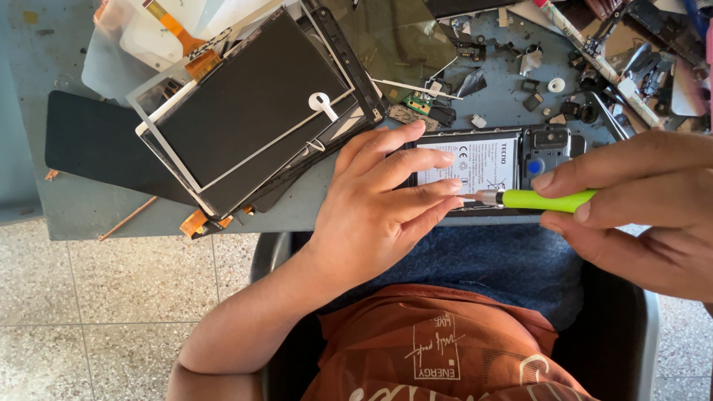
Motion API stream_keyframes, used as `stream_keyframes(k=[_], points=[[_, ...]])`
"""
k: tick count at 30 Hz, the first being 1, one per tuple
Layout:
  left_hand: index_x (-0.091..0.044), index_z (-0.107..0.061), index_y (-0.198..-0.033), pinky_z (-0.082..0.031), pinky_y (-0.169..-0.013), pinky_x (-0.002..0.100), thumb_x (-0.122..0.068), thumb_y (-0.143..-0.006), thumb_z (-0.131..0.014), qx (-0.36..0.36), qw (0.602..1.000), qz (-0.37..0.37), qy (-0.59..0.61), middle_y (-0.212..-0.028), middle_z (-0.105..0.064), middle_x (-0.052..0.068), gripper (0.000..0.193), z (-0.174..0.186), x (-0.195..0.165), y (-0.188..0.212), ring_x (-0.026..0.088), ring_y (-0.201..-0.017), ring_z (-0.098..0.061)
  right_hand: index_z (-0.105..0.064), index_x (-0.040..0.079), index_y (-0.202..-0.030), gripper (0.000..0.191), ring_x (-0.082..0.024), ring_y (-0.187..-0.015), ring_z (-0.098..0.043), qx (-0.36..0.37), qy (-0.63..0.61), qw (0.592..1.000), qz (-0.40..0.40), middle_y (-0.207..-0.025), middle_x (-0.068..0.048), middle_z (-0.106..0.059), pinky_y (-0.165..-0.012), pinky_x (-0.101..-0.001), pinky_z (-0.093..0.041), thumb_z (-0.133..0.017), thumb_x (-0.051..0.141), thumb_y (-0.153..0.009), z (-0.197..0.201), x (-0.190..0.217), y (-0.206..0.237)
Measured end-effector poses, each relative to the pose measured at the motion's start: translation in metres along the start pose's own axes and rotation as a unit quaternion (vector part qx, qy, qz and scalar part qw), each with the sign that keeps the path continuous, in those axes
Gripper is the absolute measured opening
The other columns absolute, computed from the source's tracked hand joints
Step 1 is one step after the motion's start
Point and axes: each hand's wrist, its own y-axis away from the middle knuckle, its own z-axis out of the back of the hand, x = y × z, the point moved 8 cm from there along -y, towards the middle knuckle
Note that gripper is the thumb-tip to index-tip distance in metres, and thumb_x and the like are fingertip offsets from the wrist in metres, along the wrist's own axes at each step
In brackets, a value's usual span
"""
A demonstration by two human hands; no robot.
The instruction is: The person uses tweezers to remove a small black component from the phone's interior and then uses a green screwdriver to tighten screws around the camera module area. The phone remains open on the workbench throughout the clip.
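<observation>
An opened phone (546, 148) lies back-up at the near edge of the grey table (74, 200), its white-labelled battery (483, 160) exposed. My left hand (379, 204) rests on the phone's left end, fingers spread flat over the battery and pressing it down. My right hand (639, 200) grips a green-handled screwdriver (546, 199) between thumb and fingers. Its metal tip points left and touches the phone's lower edge, just beside my left fingertips.
A stack of dark display panels (245, 104) with orange flex cables lies at the left. A black sheet (96, 141) sits under it. Small parts, screws and tools (594, 59) litter the back right. Below the table edge are a black chair and tiled floor.
</observation>
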Motion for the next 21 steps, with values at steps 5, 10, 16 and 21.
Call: stream_keyframes(k=[5, 10, 16, 21], points=[[-0.015, -0.079, -0.103, -0.042, -0.116, 0.047, -0.023, -0.093, -0.085, -0.007, 1.0, 0.004, 0.003, -0.128, -0.068, -0.001, 0.014, 0.0, 0.0, -0.001, 0.027, -0.136, -0.057, -0.055, 0.01, -0.108, 0.037, -0.023, -0.107, -0.075, -0.028, -0.038, 0.997, 0.053, -0.118, -0.012, -0.065, -0.084, -0.0276, -0.06, -0.08, 0.003, -0.082, 0.003, -0.021, 0.034], [-0.014, -0.08, -0.106, -0.042, -0.115, 0.047, -0.023, -0.093, -0.085, -0.015, 1.0, -0.001, 0.005, -0.129, -0.069, 0.0, 0.016, 0.001, -0.001, -0.002, 0.028, -0.135, -0.057, -0.054, 0.006, -0.121, 0.033, -0.022, -0.105, -0.071, -0.033, -0.058, 0.973, -0.221, -0.12, -0.015, -0.063, -0.087, -0.0282, -0.059, -0.068, 0.0, -0.092, -0.02, -0.133, 0.121], [-0.013, -0.08, -0.106, -0.042, -0.114, 0.048, -0.022, -0.092, -0.085, -0.006, 1.0, 0.003, -0.003, -0.128, -0.07, 0.001, 0.017, 0.001, -0.002, -0.004, 0.029, -0.134, -0.058, -0.053, -0.001, -0.126, 0.022, -0.022, -0.1, -0.065, -0.108, 0.083, 0.953, -0.27, -0.114, -0.018, -0.06, -0.096, -0.0329, -0.057, -0.058, -0.005, -0.104, 0.002, -0.213, 0.177], [-0.012, -0.08, -0.106, -0.042, -0.115, 0.048, -0.02, -0.092, -0.085, -0.004, 1.0, 0.003, -0.002, -0.128, -0.069, 0.001, 0.017, 0.001, -0.002, -0.005, 0.029, -0.134, -0.058, -0.055, 0.001, -0.122, 0.016, -0.02, -0.099, -0.065, -0.1, 0.135, 0.959, -0.228, -0.112, -0.017, -0.062, -0.098, -0.0333, -0.054, -0.061, -0.005, -0.108, 0.011, -0.202, 0.173]])
